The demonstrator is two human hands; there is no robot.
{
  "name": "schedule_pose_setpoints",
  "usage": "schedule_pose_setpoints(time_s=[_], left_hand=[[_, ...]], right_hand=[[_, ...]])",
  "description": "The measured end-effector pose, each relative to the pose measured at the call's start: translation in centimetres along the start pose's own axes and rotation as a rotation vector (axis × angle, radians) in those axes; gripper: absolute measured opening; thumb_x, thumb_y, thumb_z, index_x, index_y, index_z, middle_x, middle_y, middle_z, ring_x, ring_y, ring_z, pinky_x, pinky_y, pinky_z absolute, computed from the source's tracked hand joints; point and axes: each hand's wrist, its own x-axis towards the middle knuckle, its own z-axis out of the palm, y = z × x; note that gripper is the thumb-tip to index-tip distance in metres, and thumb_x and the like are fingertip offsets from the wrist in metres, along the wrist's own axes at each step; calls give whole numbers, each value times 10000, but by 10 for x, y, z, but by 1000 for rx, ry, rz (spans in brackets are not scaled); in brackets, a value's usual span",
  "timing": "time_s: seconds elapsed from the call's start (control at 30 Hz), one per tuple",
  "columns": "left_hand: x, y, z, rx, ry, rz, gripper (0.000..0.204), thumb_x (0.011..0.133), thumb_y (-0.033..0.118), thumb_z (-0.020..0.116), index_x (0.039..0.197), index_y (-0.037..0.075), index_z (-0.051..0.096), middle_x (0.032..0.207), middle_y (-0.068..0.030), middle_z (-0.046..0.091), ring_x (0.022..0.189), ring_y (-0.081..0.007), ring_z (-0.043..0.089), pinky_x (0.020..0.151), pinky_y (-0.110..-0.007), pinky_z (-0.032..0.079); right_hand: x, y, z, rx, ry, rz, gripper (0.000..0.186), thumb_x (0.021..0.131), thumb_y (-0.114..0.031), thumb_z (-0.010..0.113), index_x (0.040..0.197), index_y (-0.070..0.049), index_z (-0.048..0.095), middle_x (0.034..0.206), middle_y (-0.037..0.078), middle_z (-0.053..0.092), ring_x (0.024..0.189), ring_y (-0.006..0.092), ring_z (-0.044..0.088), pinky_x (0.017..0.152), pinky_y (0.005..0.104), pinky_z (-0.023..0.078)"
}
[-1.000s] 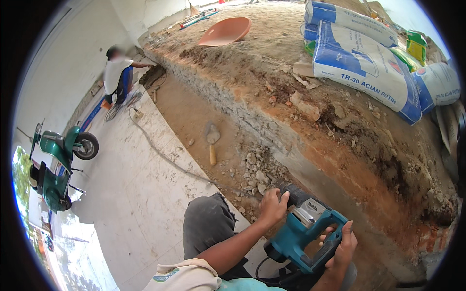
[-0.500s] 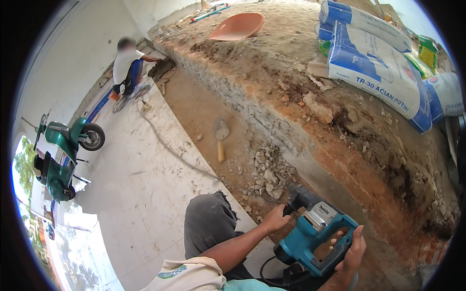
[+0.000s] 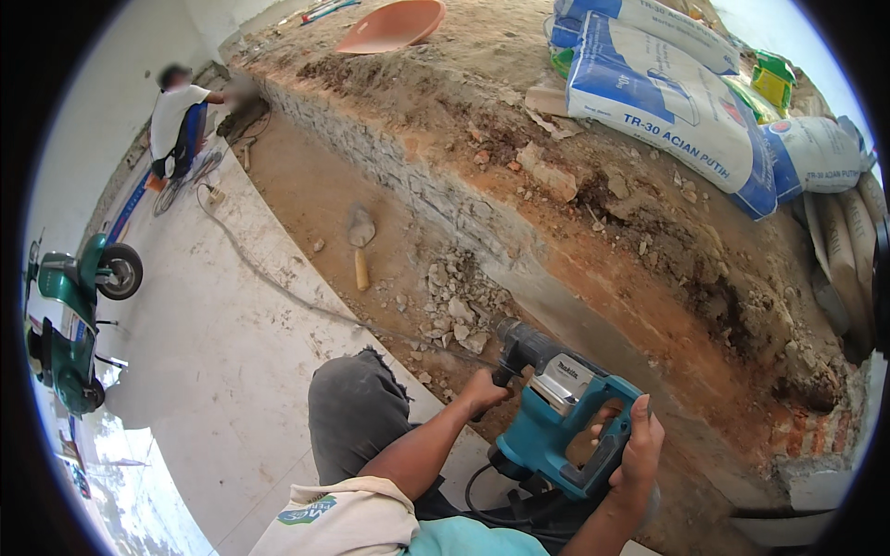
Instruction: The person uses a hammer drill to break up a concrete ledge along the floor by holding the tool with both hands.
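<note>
Teal drill, brown earth, white sacks

The hammer drill (image 3: 564, 422) is teal with a black nose and a silver plate. The rubble (image 3: 459, 310) is pale grey on orange-brown soil (image 3: 306, 195). The sacks (image 3: 667, 102) are white with blue bands, the basin (image 3: 394, 25) salmon orange, the scooter (image 3: 69, 310) dark green, the pavement (image 3: 213, 343) whitish grey.
</note>
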Motion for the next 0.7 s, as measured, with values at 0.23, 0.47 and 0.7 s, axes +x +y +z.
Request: schedule_pose_setpoints(time_s=[0.23, 0.47, 0.7], left_hand=[[11, -17, -1, 161, 134, -11, 386, 684, 315, 760, 810, -43, 687, 746, -201, 679, 703, -328, 684, 657, -402, 509], [0, 7, 1, 172, 108, -69, 398, 677, 295, 763, 843, -60, 690, 810, -240, 688, 786, -368, 691, 688, -413, 515], [8, 4, 4, 212, 95, -104, 401, 680, 279, 756, 872, -66, 690, 859, -259, 690, 824, -379, 691, 710, -428, 519]], right_hand=[[-5, 0, 6, 13, 3, 18, 530, 940, -506, 583, 1044, 14, 589, 812, 115, 631, 616, 155, 631, 502, 263, 519], [-1, 3, 2, -14, 40, 32, 561, 932, -544, 573, 1020, 9, 589, 798, 110, 626, 598, 153, 626, 492, 257, 512], [0, 3, 2, -46, 77, 27, 554, 929, -538, 582, 1005, 10, 596, 789, 100, 619, 592, 151, 622, 487, 253, 502]])
